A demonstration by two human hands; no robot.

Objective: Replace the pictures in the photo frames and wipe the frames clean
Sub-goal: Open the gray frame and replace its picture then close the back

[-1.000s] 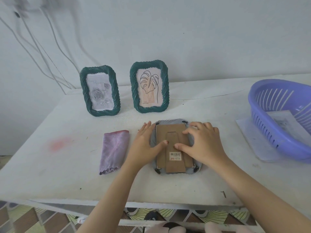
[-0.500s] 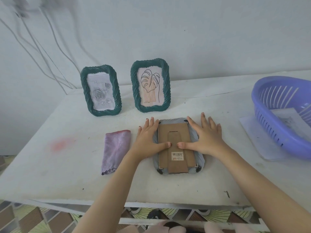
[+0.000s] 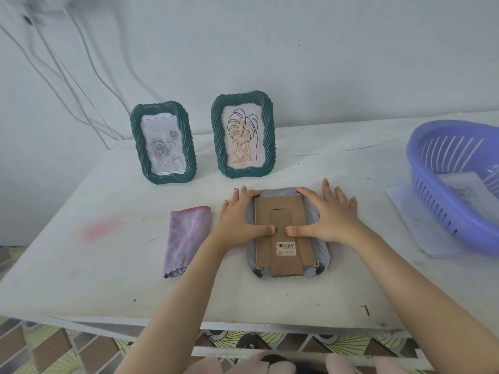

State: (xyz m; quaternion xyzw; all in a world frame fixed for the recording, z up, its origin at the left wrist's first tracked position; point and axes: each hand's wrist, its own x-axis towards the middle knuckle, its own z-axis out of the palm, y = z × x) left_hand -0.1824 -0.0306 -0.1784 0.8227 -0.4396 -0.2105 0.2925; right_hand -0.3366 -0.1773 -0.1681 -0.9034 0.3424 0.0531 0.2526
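Cardboard backing faces up on the grey frame (image 3: 287, 233) lying face-down at centre, both the left hand (image 3: 240, 220) and right hand (image 3: 328, 220) pressing flat, unclenched, thumbs on it; wiping with the purple cloth (image 3: 186, 238) seemingly remains.

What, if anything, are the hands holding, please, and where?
Nothing is gripped: left hand and right hand press flat on the face-down frame, thumbs on its cardboard back.
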